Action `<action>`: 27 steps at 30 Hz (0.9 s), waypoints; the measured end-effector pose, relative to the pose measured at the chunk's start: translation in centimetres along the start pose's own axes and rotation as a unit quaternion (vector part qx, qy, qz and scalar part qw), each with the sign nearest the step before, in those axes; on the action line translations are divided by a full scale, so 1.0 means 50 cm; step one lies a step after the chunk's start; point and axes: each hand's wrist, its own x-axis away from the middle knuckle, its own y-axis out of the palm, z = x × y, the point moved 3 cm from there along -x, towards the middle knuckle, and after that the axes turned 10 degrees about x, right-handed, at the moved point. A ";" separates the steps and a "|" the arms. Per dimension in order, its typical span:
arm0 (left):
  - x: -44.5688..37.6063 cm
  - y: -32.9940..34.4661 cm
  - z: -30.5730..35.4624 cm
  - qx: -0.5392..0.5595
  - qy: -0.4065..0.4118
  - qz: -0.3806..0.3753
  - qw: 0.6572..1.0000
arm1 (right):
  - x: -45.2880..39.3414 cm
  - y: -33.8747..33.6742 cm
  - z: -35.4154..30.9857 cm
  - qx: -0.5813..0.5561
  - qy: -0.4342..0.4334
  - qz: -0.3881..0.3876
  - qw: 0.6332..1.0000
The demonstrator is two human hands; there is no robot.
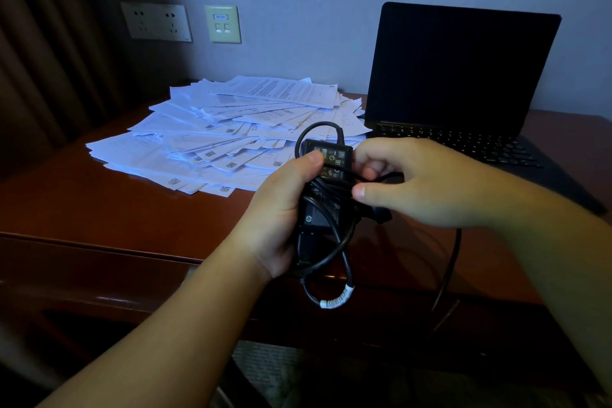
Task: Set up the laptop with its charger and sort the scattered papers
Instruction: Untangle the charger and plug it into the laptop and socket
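Tabletop (99,209), dark red wood, lies beyond and below my fingers; its front edge passes under both wrists.

Laptop (463,76), lid up, screen dark, stands past my right fingers and to their right. Not yet powered, by my reading.

Scattered papers (231,129), a fanned heap, lie beyond my left fingers and to their left, unsorted. Near edge of the heap is close to the charger loop.

Wall socket plate (156,22) sits far past the heap, up and left of my fingers; a smaller data plate (223,24) is beside it.

Left hand (281,205): fingers wrapped round the HP charger brick (326,169), thumb on its label, held above the tabletop edge.

Right hand (414,182): thumb and fingers pinching the cord (331,242) wound about the brick.

Loose cord end (450,262) hangs below my right wrist, over the tabletop edge. White tag (337,300) sits on the low loop under my left palm.

Risks, as I judge them:
- Pulling a turn the wrong way tightens the crossing loops into a knot.
- The hanging end may catch on the tabletop edge and jerk the brick from my left fingers.
- A freed loop swinging forward could sweep the nearest sheets off the heap.
- Cord run to the socket must cross the papers; drag would scatter them further.
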 end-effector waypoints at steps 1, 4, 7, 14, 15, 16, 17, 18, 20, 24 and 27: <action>0.000 -0.002 -0.001 0.001 -0.001 0.000 1.000 | 0.002 0.004 -0.001 -0.005 0.000 0.009 1.000; -0.001 -0.002 -0.004 0.002 -0.006 -0.019 1.000 | 0.010 0.014 -0.005 -0.068 -0.022 0.048 0.996; -0.004 -0.005 -0.002 -0.007 0.006 0.006 1.000 | 0.013 0.011 0.000 -0.108 -0.039 0.126 0.985; -0.009 -0.009 -0.002 -0.016 0.015 0.034 0.999 | 0.019 -0.004 -0.007 -0.189 -0.027 0.215 0.958; -0.009 -0.009 -0.002 -0.017 0.014 0.033 0.999 | 0.018 -0.006 -0.010 -0.205 -0.007 0.207 0.957; -0.009 -0.009 -0.002 -0.018 0.016 0.034 0.999 | 0.018 -0.006 -0.012 -0.203 0.012 0.197 0.959; -0.010 -0.010 -0.002 -0.018 0.018 0.036 0.999 | 0.018 -0.007 -0.015 -0.175 0.025 0.187 0.966; -0.010 -0.010 -0.001 -0.017 0.023 0.039 0.999 | 0.018 -0.009 -0.020 -0.121 0.032 0.180 0.976; -0.010 -0.009 -0.001 -0.015 0.031 0.042 0.999 | 0.022 -0.014 -0.033 -0.043 0.037 0.172 0.984; -0.011 -0.006 -0.002 -0.007 0.037 0.031 0.999 | 0.021 -0.018 -0.051 -0.126 0.027 0.135 0.983; -0.010 -0.004 -0.004 -0.011 0.030 0.026 0.999 | 0.018 -0.026 -0.056 -0.184 0.036 0.121 0.975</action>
